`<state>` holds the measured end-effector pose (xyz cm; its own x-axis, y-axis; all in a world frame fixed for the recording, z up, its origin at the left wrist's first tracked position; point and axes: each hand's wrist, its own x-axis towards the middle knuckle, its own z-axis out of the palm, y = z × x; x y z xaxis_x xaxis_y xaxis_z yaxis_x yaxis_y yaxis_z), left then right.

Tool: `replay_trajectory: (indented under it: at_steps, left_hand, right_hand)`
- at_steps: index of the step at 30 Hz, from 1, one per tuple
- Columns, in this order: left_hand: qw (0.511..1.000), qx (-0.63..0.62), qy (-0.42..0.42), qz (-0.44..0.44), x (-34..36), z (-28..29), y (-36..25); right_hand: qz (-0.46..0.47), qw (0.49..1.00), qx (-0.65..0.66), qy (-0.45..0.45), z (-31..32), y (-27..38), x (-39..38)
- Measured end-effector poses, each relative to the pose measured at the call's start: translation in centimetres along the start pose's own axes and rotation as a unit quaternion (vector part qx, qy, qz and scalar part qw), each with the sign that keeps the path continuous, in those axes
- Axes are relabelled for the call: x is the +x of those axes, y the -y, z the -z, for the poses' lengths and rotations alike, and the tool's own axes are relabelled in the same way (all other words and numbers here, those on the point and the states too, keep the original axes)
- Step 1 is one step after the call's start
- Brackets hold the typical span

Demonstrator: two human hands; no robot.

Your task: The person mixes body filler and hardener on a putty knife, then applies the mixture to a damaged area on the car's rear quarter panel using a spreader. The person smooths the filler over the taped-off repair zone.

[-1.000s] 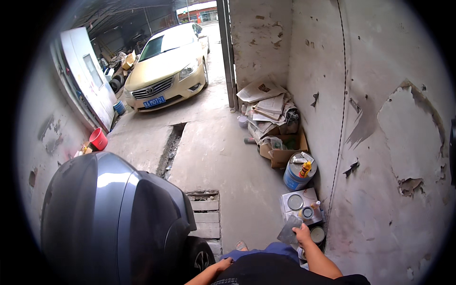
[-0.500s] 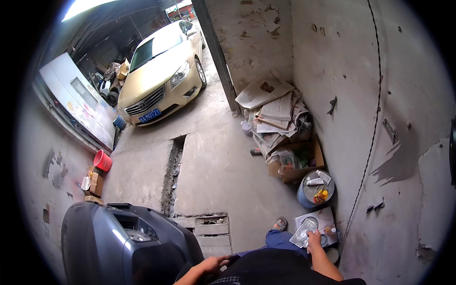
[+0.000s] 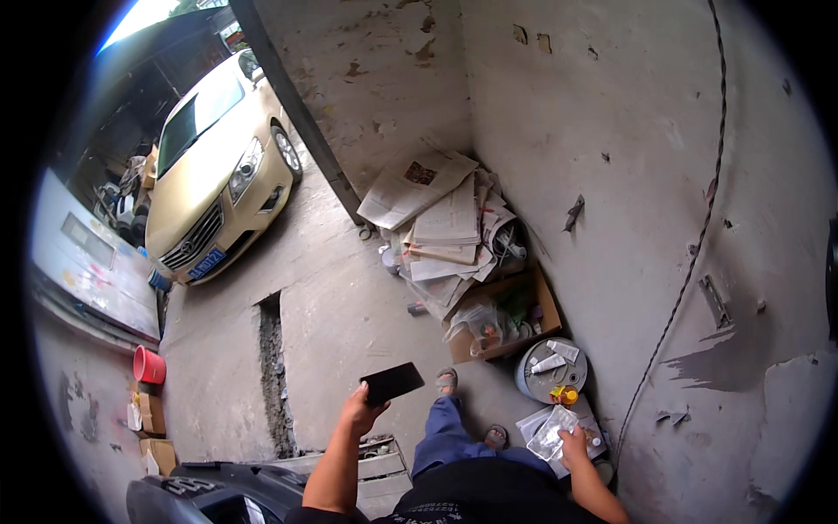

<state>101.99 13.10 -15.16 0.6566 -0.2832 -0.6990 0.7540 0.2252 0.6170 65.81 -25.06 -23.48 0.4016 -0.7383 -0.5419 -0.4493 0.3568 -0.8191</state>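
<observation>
Left of the drum (image 3: 572, 370), your left hand (image 3: 356, 409) has its fingers clamped on a black slab (image 3: 394, 382). On the drum's near side, your right hand (image 3: 573, 445) grasps a translucent flat piece (image 3: 550, 434).

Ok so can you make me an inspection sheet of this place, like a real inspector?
Surface: concrete floor with a rubble-lined trench.
Things in hand: dark flat slab, phone-like; shiny see-through piece, flat.
Clutter: newspaper pile, cardboard box, drum topped with white tubes.
Hands: left hand holds the slab; right hand holds the see-through piece.
Cables: twisted dark cord along the right wall.
Surroundings: gold car, dark vehicle, peeling walls.
</observation>
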Motion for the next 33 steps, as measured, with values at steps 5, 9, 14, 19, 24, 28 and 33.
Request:
replay_trajectory:
  at_steps: [5, 9, 14, 19, 24, 28, 33]
  left_hand:
    - [0.994, -0.087, 0.063, -0.015, 19.0, -11.2, -4.0]
    - [0.989, -0.106, 0.1, 0.012, 29.0, -21.0, -9.1]
    - [0.951, 0.178, 0.206, 0.144, 33.1, -23.4, -6.0]
    - [0.83, 0.429, 0.309, 0.179, 25.0, -23.9, 4.0]
    - [0.67, 0.484, 0.51, 0.237, 11.4, -26.2, 9.5]
    - [0.607, 0.46, 0.583, 0.282, 3.1, -25.0, 11.6]
    - [0.575, 0.44, 0.629, 0.285, -6.9, -23.9, 14.0]
  right_hand:
    - [-0.029, 0.989, 0.108, -0.095, 0.7, -0.6, -0.2]
    - [-0.038, 0.985, 0.086, -0.146, -0.7, 1.2, -3.4]
    - [-0.011, 0.982, -0.104, -0.155, -5.6, 2.2, -4.6]
    - [0.023, 0.981, -0.108, -0.157, -9.2, 4.2, -5.4]
    - [0.125, 0.785, -0.595, -0.115, -7.9, 2.6, -7.7]
    - [0.336, 0.673, -0.644, -0.14, -7.1, 3.4, -11.3]
    - [0.356, 0.74, -0.537, -0.191, -4.1, -1.2, -18.9]
